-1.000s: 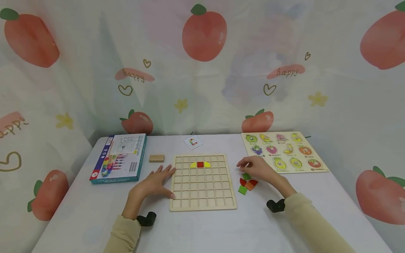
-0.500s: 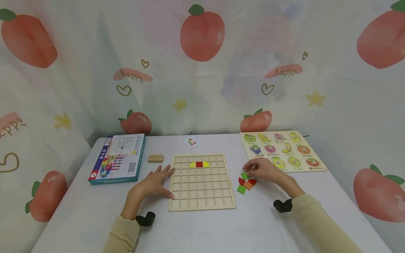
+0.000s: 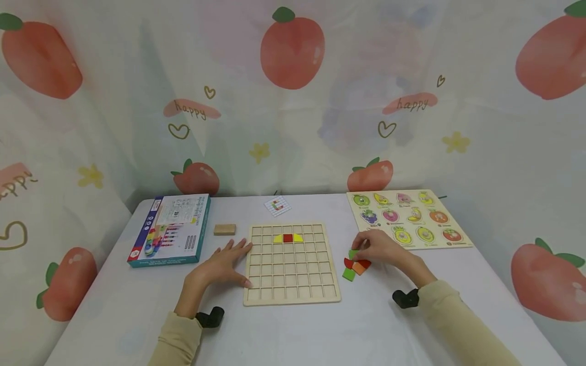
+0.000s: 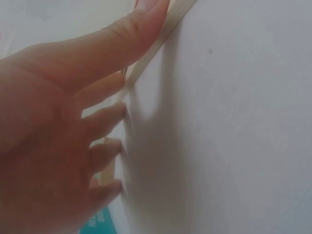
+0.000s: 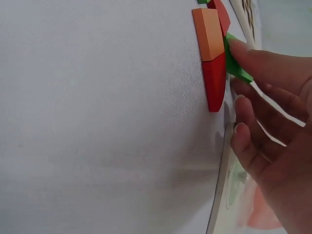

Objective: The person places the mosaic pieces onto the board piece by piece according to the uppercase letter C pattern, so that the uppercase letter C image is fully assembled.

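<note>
My left hand rests with spread fingers along the left edge of a wooden grid board; its thumb touches the rim. In the board's upper part, a red square tile sits between two yellow quarter-round tiles. To the right of the board, my right hand pinches a green square tile between thumb and fingers, and the tile looks tilted in the right wrist view. Beside it lie an orange tile, two red curved tiles and another green tile.
A fruit picture board lies behind my right hand. At the back left is a boxed set, with a small wooden block near it. A patterned grid card lies behind the board.
My right hand has shifted right and down to the small tiles, and its fingers have closed on the green tile. The left hand stays at the board's edge.
</note>
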A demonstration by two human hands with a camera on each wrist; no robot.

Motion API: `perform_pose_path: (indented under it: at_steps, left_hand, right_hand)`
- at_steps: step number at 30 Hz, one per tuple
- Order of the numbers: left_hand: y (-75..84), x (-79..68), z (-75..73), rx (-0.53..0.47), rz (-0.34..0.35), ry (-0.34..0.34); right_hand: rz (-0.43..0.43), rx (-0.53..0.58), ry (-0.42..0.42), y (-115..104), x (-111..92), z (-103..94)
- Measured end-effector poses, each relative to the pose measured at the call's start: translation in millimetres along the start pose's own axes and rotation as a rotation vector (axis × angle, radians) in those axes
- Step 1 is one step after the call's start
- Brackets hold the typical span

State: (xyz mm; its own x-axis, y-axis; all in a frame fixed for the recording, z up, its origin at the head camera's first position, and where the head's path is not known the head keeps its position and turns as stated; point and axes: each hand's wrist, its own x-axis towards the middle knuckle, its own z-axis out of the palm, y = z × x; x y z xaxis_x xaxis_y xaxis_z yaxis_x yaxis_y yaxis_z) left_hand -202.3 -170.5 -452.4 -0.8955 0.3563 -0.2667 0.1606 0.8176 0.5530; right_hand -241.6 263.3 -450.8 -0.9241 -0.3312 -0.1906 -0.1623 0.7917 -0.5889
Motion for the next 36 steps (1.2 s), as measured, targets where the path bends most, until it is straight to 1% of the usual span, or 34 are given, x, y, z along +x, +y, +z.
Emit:
perform_pose_path:
  at_steps: [4,9,12,16,23,29,36]
  left_hand:
    - [-0.1,-0.2,0.2,0.001,0.0,-0.002]
    - [-0.8,0.8,0.2,-0.003,0.007,-0.004]
    - [-1.0,1.7,0.4,-0.001,0.008,-0.006]
    - [-1.4,3.0,1.2,0.007,0.007,-0.002]
    - [-1.1,1.8,-0.6,0.004,-0.003,-0.007]
    - [-0.9,0.0,-2.8,0.004,-0.002,-0.004]
    - [-0.3,0.8,-1.2,0.006,0.005,0.001]
  right_hand:
    - [-0.023,0.047,0.012,-2,0,-0.5]
    - [-0.079,0.111,0.028,-3,3,-0.1]
    - [-0.12,0.127,0.03,-4,7,2.2]
    - [-0.147,0.125,0.047,-10,12,6.3]
    - [-0.15,0.141,0.056,-30,24,16.3]
    - [-0.185,0.173,0.04,-44,35,24.5]
    - [-0.195,0.229,0.016,-55,43,33.0]
